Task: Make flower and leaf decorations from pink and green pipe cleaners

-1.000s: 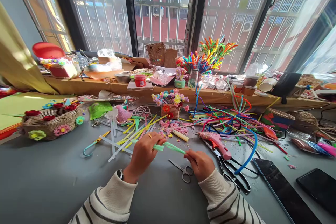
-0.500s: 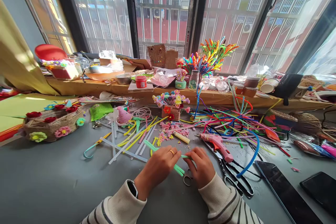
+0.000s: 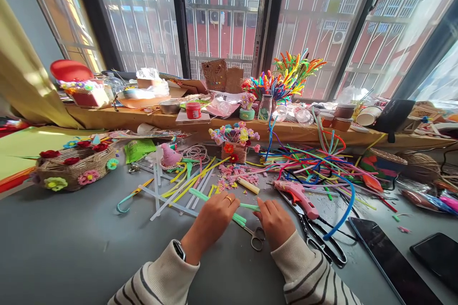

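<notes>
My left hand (image 3: 216,217), with a ring and a watch, is closed around light green pipe cleaners (image 3: 239,219) whose ends stick out on both sides of it. A single green strand (image 3: 249,206) stretches from it to my right hand (image 3: 275,219), which pinches the other end between thumb and fingers. Small scissors (image 3: 256,238) lie on the grey table just below the gap between my hands. Right of my right hand rest a pink glue gun (image 3: 296,196) and large black-handled scissors (image 3: 327,243).
Yellow pipe cleaners (image 3: 195,182) and clear glue sticks lie ahead of my left hand. A flower basket (image 3: 77,167) stands at the left, a colourful heap of pipe cleaners (image 3: 304,164) behind the glue gun. Two phones (image 3: 390,257) lie at the right.
My hands have moved apart, the left one shifting left with the green bundle. More of the green strand between them and more of the small scissors now show.
</notes>
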Action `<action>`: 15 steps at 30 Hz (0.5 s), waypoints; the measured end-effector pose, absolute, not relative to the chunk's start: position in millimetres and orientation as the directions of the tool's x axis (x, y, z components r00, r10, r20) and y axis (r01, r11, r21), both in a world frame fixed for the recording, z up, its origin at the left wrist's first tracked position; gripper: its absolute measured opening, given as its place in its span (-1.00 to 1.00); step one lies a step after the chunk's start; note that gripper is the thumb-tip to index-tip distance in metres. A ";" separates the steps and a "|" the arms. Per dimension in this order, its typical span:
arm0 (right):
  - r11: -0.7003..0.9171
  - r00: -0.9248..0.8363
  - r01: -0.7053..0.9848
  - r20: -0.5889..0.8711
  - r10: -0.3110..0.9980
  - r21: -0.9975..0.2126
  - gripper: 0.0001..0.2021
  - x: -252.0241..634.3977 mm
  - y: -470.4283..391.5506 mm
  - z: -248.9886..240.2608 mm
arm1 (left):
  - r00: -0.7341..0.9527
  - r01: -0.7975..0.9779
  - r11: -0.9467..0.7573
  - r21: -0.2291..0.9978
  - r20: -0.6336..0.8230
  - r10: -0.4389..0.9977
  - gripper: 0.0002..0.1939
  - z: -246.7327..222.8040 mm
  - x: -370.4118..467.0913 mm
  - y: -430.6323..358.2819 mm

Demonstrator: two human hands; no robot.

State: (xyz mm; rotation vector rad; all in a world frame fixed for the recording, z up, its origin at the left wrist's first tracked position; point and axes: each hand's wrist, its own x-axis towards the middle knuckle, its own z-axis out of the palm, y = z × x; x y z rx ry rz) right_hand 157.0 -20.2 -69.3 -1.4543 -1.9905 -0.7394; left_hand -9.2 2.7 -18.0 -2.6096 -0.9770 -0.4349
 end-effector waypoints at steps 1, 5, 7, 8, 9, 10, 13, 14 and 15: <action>0.258 -0.245 0.962 0.720 0.649 0.095 -0.59 156.8 -20.5 -68.9 | 0.720 0.675 -0.713 -0.192 0.384 0.578 -0.82 -17.8 -9.5 2.8; 0.280 -0.222 0.959 0.713 0.666 0.037 -0.59 157.1 -21.7 -66.9 | 0.710 0.688 -0.702 -0.185 0.375 0.596 -0.81 -16.7 -11.5 3.2; 0.279 -0.221 0.959 0.713 0.665 0.037 -0.58 157.0 -21.7 -65.7 | 0.700 0.698 -0.692 -0.184 0.380 0.605 -0.81 -16.6 -12.6 3.8; 0.272 -0.221 0.961 0.712 0.667 0.045 -0.57 156.7 -21.5 -65.3 | 0.695 0.703 -0.686 -0.186 0.384 0.608 -0.82 -16.8 -13.0 4.1; 0.263 -0.223 0.963 0.709 0.669 0.056 -0.56 156.1 -21.3 -65.2 | 0.691 0.707 -0.681 -0.190 0.390 0.609 -0.82 -17.0 -13.4 4.4; 0.255 -0.224 0.965 0.704 0.673 0.064 -0.55 155.5 -21.0 -65.1 | 0.688 0.711 -0.676 -0.195 0.394 0.610 -0.82 -17.2 -13.6 4.6; 0.271 -0.235 0.961 0.682 0.692 0.056 -0.55 156.5 -20.7 -64.7 | 0.683 0.715 -0.669 -0.203 0.406 0.607 -0.82 -17.3 -13.9 4.9; 0.291 -0.242 0.956 0.672 0.700 0.041 -0.57 159.2 -20.9 -63.9 | 0.682 0.716 -0.668 -0.202 0.408 0.607 -0.83 -17.2 -14.0 5.0; 0.306 -0.242 0.952 0.661 0.710 0.020 -0.59 163.9 -21.4 -62.5 | 0.679 0.718 -0.667 -0.199 0.409 0.610 -0.83 -17.2 -14.2 5.2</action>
